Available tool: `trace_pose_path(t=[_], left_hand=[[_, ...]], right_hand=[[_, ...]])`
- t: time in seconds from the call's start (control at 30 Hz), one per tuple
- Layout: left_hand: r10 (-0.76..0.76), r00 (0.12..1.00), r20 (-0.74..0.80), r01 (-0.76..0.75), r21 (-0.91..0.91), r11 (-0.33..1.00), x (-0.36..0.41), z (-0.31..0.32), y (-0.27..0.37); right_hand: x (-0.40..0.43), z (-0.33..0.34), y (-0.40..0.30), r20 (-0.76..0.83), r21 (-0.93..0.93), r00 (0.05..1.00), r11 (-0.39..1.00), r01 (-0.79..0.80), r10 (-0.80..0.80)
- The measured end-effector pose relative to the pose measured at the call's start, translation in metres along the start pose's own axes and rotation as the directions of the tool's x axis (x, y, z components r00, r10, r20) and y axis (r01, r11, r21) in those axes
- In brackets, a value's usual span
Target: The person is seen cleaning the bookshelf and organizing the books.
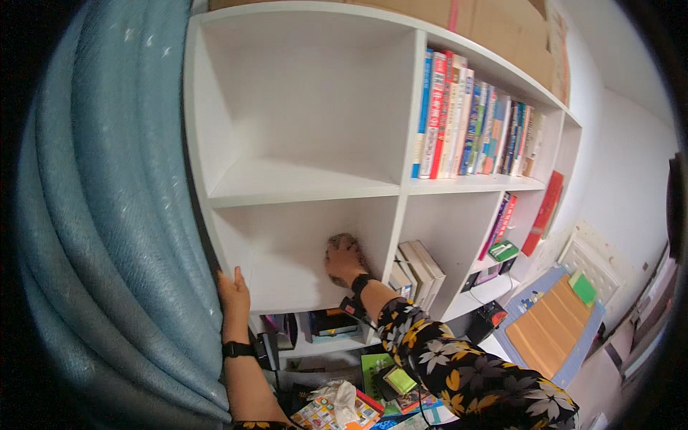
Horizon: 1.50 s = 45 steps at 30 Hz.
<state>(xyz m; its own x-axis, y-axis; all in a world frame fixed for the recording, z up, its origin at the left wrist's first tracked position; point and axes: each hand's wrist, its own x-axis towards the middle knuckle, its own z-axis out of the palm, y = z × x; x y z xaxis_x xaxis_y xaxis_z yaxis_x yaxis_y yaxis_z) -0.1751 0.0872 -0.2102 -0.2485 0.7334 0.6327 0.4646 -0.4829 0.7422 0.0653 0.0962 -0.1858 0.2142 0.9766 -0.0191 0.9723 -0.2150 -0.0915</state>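
A white bookcase (301,197) stands before me. In its lower left compartment, my right hand (345,262) presses a dark, blurred cloth (344,239) against the inner surface, near the middle divider. The cloth shows only around the edges of my fingers and palm. My left hand (233,290) grips the front edge of the bookcase's left side panel (200,161), thumb on the inner side. A black strap circles each wrist. The upper left compartment (317,97) is bare inside.
Upright books (457,123) fill the upper right compartment; thick volumes (422,269) lean below. A blue curtain (118,215) hangs against the left side. Cardboard boxes (505,43) sit on top. Books and a crumpled white cloth (344,403) lie below, near a black cable (421,403).
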Motion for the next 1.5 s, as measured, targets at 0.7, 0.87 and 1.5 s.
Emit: trace_pose_path(t=[0.7,0.87,1.5], left_hand=[[0.118,0.99,-0.075,-0.108,0.13,0.986,0.008,0.004,-0.011],[0.052,0.998,-0.04,-0.05,0.061,0.997,0.007,0.003,-0.015],[-0.014,1.0,0.011,0.014,0.035,0.999,0.003,-0.005,0.003]], right_hand=[[-0.128,0.026,0.046,-0.356,0.056,0.848,0.897,0.439,-0.393],[-0.145,0.012,0.031,-0.482,0.567,0.812,0.589,0.576,-0.33],[-0.024,0.033,0.017,-0.195,0.009,0.972,0.991,0.134,-0.13]])
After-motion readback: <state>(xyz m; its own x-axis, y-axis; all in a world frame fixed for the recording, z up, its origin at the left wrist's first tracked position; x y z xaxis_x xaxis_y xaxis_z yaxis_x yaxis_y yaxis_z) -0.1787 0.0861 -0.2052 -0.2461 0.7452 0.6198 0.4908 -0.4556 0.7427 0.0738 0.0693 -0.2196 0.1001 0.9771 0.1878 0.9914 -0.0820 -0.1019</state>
